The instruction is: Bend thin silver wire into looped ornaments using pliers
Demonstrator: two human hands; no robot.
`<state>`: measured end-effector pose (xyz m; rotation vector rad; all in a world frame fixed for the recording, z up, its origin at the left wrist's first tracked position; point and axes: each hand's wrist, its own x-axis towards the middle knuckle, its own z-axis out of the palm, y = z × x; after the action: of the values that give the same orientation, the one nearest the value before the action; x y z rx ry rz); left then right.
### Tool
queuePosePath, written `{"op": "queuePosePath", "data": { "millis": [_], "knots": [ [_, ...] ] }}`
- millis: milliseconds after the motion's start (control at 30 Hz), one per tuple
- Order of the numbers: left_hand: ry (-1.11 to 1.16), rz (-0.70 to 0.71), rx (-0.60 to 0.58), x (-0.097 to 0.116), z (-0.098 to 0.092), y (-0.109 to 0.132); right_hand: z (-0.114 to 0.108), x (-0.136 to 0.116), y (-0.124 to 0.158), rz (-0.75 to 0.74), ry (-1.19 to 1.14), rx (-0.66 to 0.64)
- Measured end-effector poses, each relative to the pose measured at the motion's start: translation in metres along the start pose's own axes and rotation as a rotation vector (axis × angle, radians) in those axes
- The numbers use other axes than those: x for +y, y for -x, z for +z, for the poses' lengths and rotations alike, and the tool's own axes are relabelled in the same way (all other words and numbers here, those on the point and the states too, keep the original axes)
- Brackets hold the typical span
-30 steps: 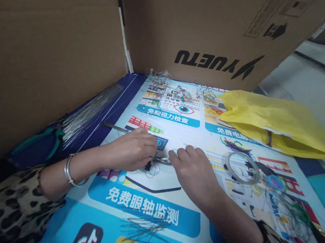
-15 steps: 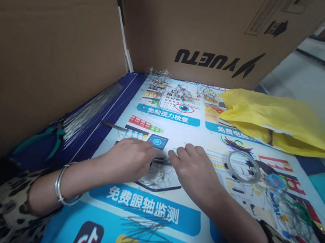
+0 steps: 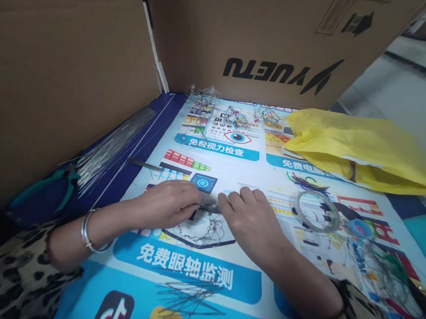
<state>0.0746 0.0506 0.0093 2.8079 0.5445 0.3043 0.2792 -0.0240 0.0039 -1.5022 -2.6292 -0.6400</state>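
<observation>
My left hand (image 3: 167, 205) and my right hand (image 3: 251, 217) rest close together on a printed poster mat (image 3: 194, 275). Both have their fingers curled in a pinch around a small dark metal tool or wire piece (image 3: 209, 208) between them. A thin beaded wire (image 3: 201, 230) hangs or lies just below the hands. My left wrist wears silver bangles (image 3: 89, 229). Both sleeves are leopard print.
A bundle of straight silver wires (image 3: 113, 141) and teal-handled pliers (image 3: 49, 183) lie at the left. A tape roll (image 3: 318, 210), a yellow plastic bag (image 3: 363, 151), coloured wire pieces (image 3: 383, 262) and loose dark wires (image 3: 187, 293) surround the hands. Cardboard walls (image 3: 257, 32) stand behind and left.
Both hands have stayed together, shifting slightly towards me. The beaded wire below them now shows more plainly on the mat.
</observation>
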Motion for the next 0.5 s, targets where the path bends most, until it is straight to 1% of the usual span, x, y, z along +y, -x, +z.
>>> {"op": "queuePosePath", "data": {
  "millis": [233,367,500],
  "knots": [
    [-0.044,-0.053,0.089,0.0021,0.0083,0.0033,0.004,-0.0031,0.0038,0.021,0.01,0.042],
    [-0.056,-0.079,0.113,0.0023,0.0111,0.0035,0.0053,-0.0058,0.0058,0.04,0.016,0.068],
    [-0.047,-0.068,0.128,0.002,0.0116,0.0032,0.0066,-0.0081,0.007,0.046,0.036,0.084]
  ]
}}
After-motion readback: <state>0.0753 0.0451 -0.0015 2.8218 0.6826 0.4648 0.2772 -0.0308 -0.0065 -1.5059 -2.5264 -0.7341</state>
